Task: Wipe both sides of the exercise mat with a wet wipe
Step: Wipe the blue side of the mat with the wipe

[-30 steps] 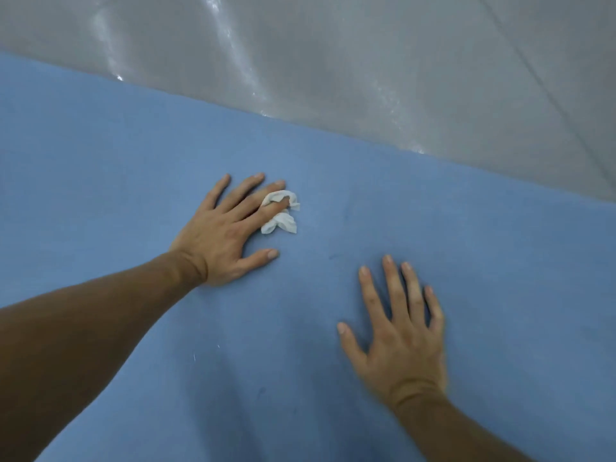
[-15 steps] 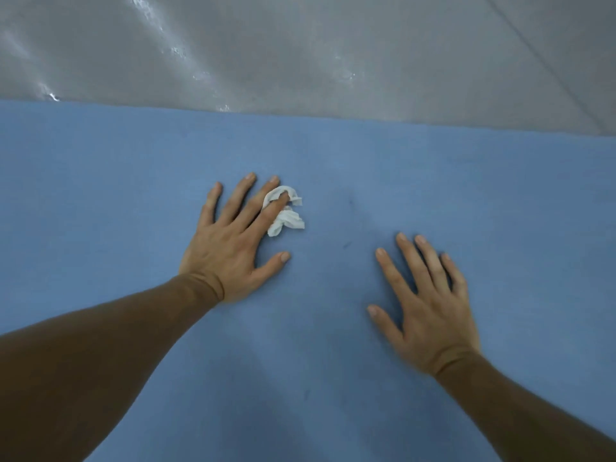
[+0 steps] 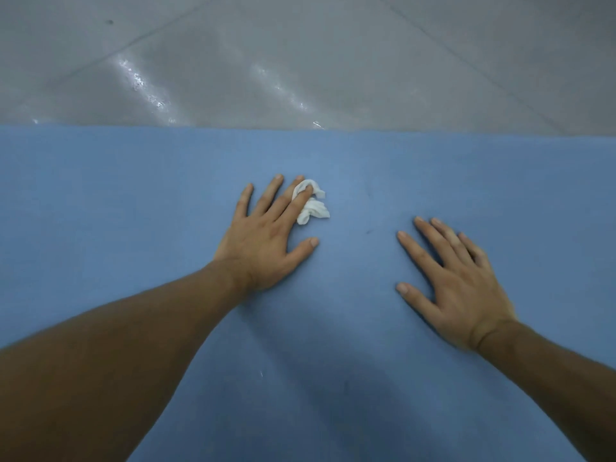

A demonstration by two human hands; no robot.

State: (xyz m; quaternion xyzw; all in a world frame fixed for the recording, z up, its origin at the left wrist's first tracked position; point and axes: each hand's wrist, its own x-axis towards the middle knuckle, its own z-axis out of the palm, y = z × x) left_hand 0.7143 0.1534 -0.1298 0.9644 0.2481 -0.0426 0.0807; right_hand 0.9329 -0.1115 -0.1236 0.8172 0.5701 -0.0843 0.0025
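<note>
On the mat (image 3: 133,211), short of its far edge: left hand (image 3: 263,241) flat on wipe (image 3: 315,210), right hand (image 3: 456,288) flat.

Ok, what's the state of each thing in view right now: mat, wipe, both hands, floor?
Blue exercise mat: spread flat on the floor.
White crumpled wet wipe: bunched up, pinned to the mat under the left hand's fingertips.
Left hand: palm down, fingers straight, pressing the wipe.
Right hand: palm down, fingers spread, flat on the mat, holding nothing.
Glossy grey floor: shiny streaks beyond the mat's far edge.
</note>
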